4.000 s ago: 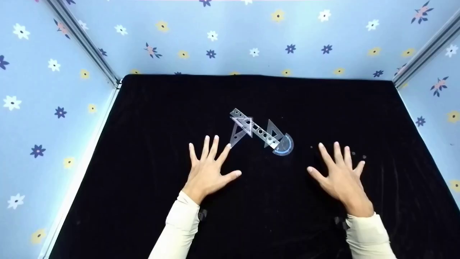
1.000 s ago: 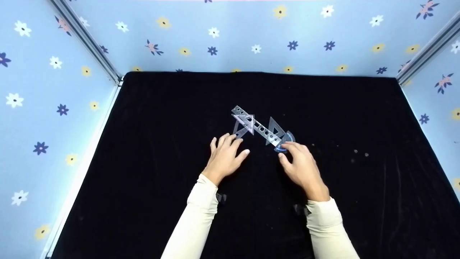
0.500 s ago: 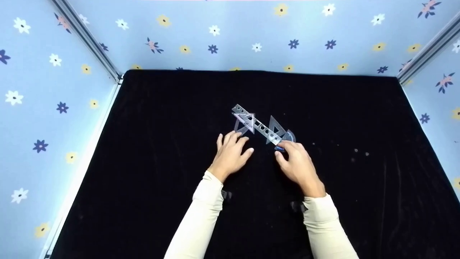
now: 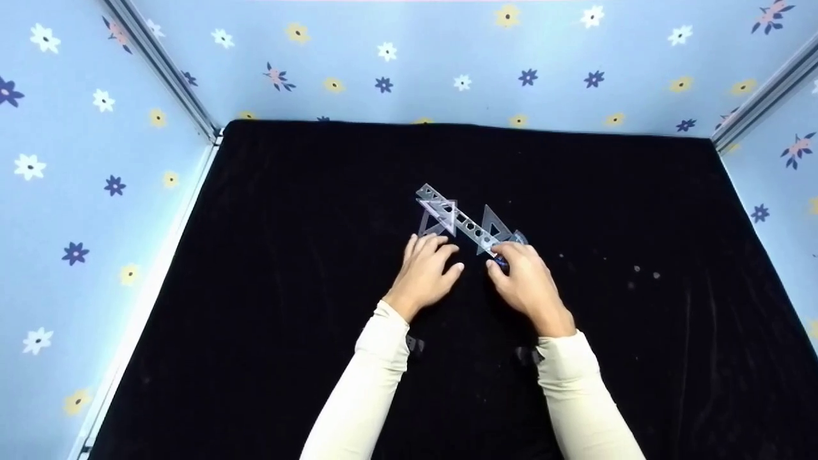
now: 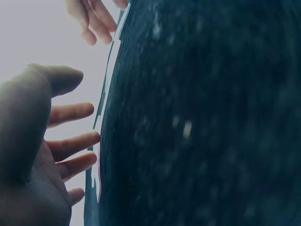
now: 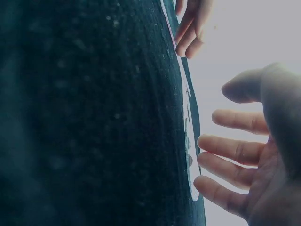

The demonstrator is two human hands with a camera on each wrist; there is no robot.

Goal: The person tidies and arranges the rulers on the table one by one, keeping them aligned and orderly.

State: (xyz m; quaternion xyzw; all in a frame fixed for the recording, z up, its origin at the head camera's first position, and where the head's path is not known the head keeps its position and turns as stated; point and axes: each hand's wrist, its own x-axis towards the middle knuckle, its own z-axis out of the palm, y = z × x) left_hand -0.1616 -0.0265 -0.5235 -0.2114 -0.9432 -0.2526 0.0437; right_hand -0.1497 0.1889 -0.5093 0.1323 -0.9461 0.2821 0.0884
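Note:
A clear ruler with cut-out shapes [image 4: 470, 225] lies slantwise on the black cloth. Across its upper left part lies a purple-edged set square [image 4: 451, 220], with another clear set square [image 4: 424, 223] partly beneath it. A third set square [image 4: 491, 217] and a blue-marked protractor [image 4: 520, 237] lie at the ruler's lower right end. My left hand [image 4: 423, 275] has its fingertips at the left clear set square, fingers spread and loosely bent. My right hand [image 4: 529, 281] reaches over the protractor and ruler end, hiding part of both. In both wrist views the fingers are spread, gripping nothing.
Black cloth [image 4: 319, 255] covers the table up to the flowered blue walls [image 4: 422, 64] at the back and sides. Small specks [image 4: 656, 275] lie on the cloth to the right. A metal corner post [image 4: 169, 67] stands at the back left.
Both hands, spread wide apart at first, have come inward and forward to the drawing tools. The right hand now covers most of the protractor. The tools keep their arrangement.

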